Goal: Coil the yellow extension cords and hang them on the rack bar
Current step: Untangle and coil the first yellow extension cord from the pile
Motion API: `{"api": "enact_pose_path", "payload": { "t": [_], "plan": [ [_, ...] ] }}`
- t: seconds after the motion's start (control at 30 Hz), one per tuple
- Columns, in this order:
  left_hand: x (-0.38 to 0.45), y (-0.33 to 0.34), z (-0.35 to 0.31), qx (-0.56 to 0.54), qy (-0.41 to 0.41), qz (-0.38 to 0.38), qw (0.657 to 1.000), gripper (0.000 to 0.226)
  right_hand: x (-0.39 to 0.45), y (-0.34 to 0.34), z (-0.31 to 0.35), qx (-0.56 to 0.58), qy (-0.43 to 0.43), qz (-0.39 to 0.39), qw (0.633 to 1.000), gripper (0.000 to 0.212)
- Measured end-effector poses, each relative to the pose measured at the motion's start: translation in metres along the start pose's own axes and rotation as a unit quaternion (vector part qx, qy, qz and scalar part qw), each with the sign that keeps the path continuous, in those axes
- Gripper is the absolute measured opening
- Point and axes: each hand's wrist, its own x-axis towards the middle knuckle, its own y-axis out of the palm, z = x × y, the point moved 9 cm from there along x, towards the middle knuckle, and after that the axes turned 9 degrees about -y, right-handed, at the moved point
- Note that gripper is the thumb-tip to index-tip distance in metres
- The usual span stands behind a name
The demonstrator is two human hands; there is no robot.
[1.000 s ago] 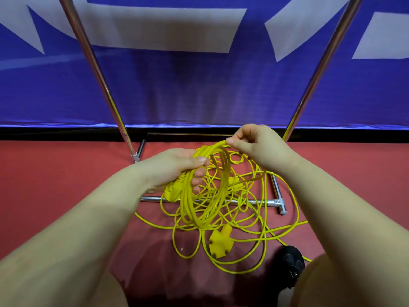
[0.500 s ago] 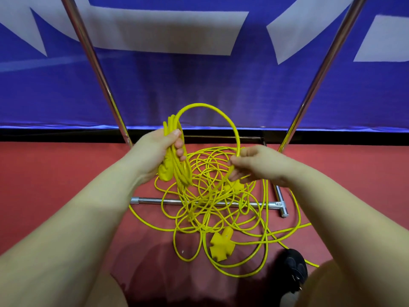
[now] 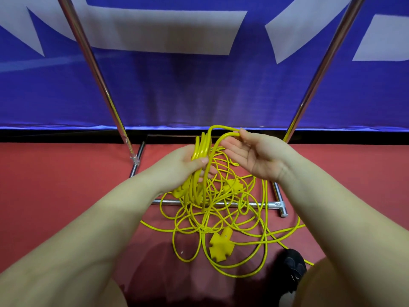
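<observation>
— How many hands do we count, and what is each doing?

— Two. Our left hand (image 3: pixel 188 161) grips a bundle of coiled loops of the yellow extension cord (image 3: pixel 200 151). Our right hand (image 3: pixel 254 155) is palm up, its fingertips pinching one more loop at the top.

— And the cord's rest?

— It lies in a loose tangle (image 3: pixel 221 218) on the red floor (image 3: pixel 55 185), over the rack's base bar (image 3: pixel 254 204). We count two yellow connectors there: a multi-outlet end (image 3: pixel 221 245) and another (image 3: pixel 234 187) higher up. How many separate cords, we cannot tell.

— The rack?

— Two chrome uprights, left (image 3: pixel 97 76) and right (image 3: pixel 318 76), before a blue banner (image 3: pixel 199 89). One black shoe (image 3: pixel 292 262) shows below.
</observation>
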Motion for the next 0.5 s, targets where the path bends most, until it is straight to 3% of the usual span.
{"api": "enact_pose_path", "payload": {
  "t": [0.1, 0.17, 0.23, 0.3, 0.4, 0.5],
  "plan": [
    [0.000, -0.007, -0.002, -0.002, 0.004, -0.044, 0.999, 0.009, 0.001, 0.001, 0.007, -0.033, -0.033, 0.017, 0.999, 0.025],
    [0.001, -0.016, -0.004, -0.048, 0.006, -0.075, 0.996, 0.010, 0.002, 0.001, 0.008, -0.188, -0.065, 0.045, 0.979, 0.022],
    [0.001, -0.026, -0.004, -0.117, 0.003, -0.101, 0.988, 0.012, 0.002, 0.001, -0.003, -0.402, -0.084, 0.084, 0.908, 0.019],
    [0.000, -0.032, -0.002, -0.177, -0.004, -0.113, 0.978, 0.016, 0.001, 0.004, -0.025, -0.528, -0.078, 0.132, 0.835, 0.023],
    [0.000, -0.036, -0.001, -0.222, -0.009, -0.118, 0.968, 0.021, -0.001, 0.014, -0.041, -0.552, -0.098, 0.155, 0.813, 0.016],
    [0.000, -0.039, 0.000, -0.244, -0.013, -0.131, 0.961, 0.023, -0.001, 0.019, -0.037, -0.557, -0.134, 0.151, 0.805, 0.023]
  ]
}}
